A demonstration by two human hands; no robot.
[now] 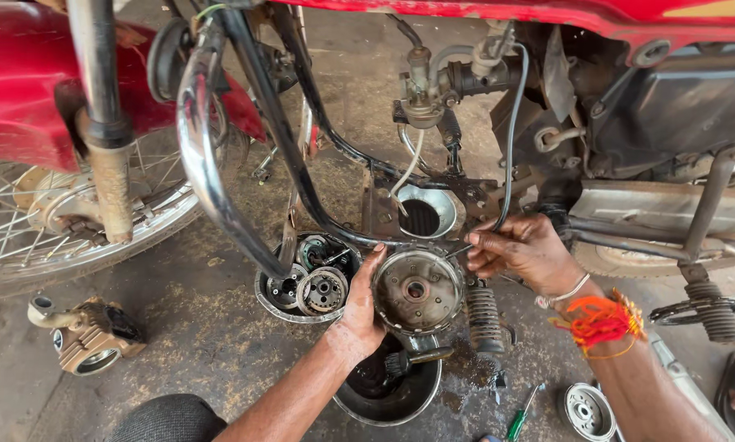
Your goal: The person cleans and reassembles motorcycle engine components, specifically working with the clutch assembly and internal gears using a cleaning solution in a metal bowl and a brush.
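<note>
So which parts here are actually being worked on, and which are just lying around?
In hand: round clutch drum, left hand, right hand, thin tool.

Lying about: cylinder block, green-handled screwdriver, brush in black bowl, small round cover.

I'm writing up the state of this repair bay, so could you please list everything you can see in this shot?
Motorcycle: one, red, partly stripped, across the top.
Spoked wheel: one, silver, far left.
Crash-guard tube: one, chrome, curving down left of centre.
Toothed round drum: one, grey metal, centre, held between both hands.
Open engine case: one, dark, gears showing, left of the drum.
Metal bowl: one, dark and oily, below the drum, a brush in it.
Finned cylinder: one, tan, on the floor at lower left.
Screwdriver: one, green handle, bottom.
Round disc part: one, silver, bottom right.
Left hand: against the drum's left edge.
Right hand: at the drum's upper right rim; red-orange threads on the wrist.
</note>
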